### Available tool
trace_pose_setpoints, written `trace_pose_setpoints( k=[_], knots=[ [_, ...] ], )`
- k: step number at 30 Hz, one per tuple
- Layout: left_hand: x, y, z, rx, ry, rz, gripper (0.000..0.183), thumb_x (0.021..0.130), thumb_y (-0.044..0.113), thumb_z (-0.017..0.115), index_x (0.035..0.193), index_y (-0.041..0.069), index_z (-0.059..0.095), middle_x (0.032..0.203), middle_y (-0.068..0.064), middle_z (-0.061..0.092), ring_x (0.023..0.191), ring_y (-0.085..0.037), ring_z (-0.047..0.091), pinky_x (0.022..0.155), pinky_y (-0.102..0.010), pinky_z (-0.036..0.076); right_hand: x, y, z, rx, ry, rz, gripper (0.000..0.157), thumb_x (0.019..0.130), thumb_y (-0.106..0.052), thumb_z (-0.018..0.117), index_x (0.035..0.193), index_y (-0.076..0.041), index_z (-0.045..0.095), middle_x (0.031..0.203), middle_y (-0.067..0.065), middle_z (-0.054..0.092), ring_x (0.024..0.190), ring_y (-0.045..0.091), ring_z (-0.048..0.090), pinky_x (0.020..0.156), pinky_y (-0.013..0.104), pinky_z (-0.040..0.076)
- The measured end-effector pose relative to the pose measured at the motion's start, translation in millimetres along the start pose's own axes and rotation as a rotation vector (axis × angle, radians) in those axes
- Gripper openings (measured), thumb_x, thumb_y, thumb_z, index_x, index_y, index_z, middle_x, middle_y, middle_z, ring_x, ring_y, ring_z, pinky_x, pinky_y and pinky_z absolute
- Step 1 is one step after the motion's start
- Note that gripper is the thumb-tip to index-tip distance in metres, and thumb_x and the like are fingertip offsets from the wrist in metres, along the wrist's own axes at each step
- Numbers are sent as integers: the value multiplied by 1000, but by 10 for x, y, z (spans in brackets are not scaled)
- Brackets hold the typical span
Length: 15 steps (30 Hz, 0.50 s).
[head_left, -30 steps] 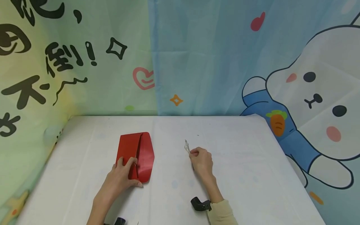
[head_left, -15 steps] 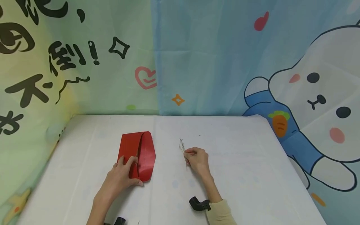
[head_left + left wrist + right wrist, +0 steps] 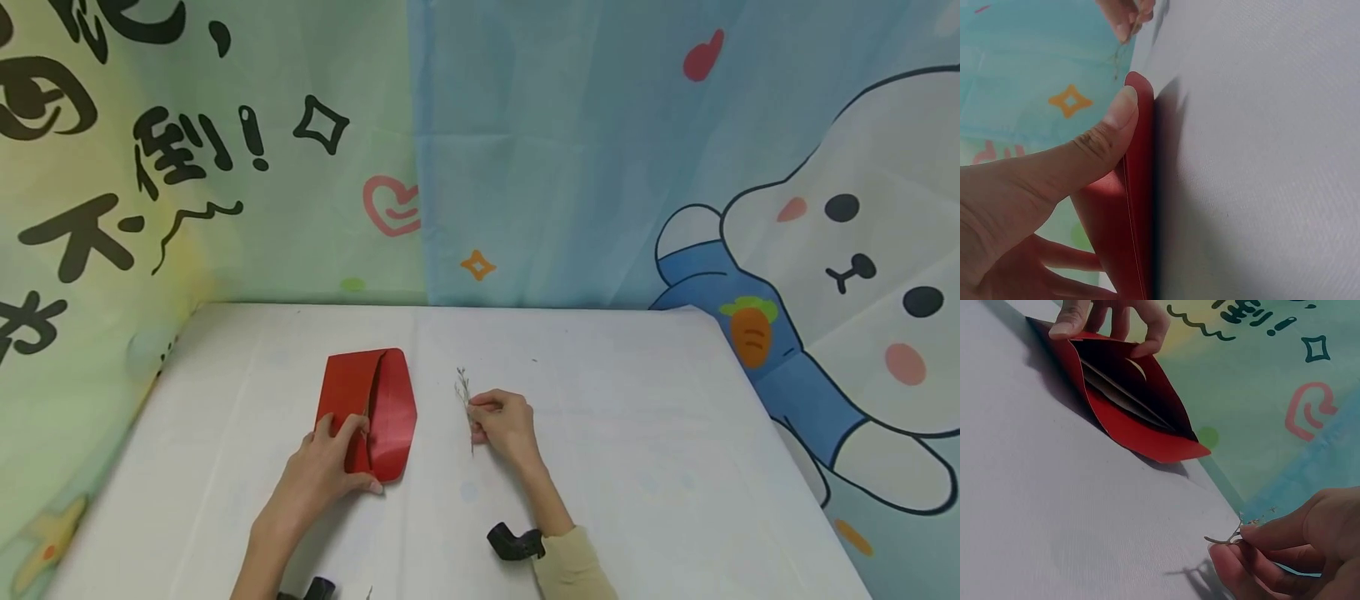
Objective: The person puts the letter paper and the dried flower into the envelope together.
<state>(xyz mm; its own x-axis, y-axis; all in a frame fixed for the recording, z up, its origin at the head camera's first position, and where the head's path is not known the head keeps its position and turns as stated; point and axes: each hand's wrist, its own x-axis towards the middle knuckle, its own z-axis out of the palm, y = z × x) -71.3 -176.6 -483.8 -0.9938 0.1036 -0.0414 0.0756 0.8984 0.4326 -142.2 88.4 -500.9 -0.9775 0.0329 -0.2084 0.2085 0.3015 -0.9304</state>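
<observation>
A red envelope (image 3: 393,417) lies left of centre on the white table, its flap folded out to the right. My left hand (image 3: 318,462) grips it, thumb at the near edge and index finger at the mouth. In the right wrist view the mouth gapes, and a pale sheet (image 3: 1122,400) shows inside. To the right of the flap, my right hand (image 3: 510,425) pinches a thin dried flower sprig (image 3: 462,385) between thumb and fingertips. The sprig's branching tips point away from me, and its bare stem (image 3: 1216,540) sticks out below the fingers.
A white cloth covers the table (image 3: 637,400). Behind it hangs a printed curtain (image 3: 540,167) with a cartoon rabbit. A thin twig end (image 3: 369,593) peeks in at the bottom edge, near the black wrist camera (image 3: 321,588) of the left arm.
My right hand has moved left with the sprig, closer to the envelope's flap. The left hand keeps its grip on the envelope. The head view has shifted slightly.
</observation>
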Motion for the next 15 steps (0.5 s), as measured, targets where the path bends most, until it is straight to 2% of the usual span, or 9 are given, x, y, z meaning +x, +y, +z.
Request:
trace_pose_setpoints(
  k=[6, 15],
  knots=[
    [-12, -21, -7, -7, -4, -5, 76, 58, 47, 90, 119, 26, 51, 127, -22, 48, 102, -44, 56, 71, -51, 54, 24, -37, 110, 76, -52, 4, 12, 85, -3, 69, 96, 2, 70, 79, 16, 69, 53, 19, 69, 56, 36, 59],
    [-9, -22, -7, -21, -12, -15, 77, 59, 48, 90, 121, 26, 50, 128, -21, 47, 102, -43, 56, 72, -50, 54, 61, -99, 271, 105, -106, 10, 14, 87, -5, 69, 99, 2, 70, 84, 18, 69, 59, 20, 71, 58, 36, 59]
  ],
)
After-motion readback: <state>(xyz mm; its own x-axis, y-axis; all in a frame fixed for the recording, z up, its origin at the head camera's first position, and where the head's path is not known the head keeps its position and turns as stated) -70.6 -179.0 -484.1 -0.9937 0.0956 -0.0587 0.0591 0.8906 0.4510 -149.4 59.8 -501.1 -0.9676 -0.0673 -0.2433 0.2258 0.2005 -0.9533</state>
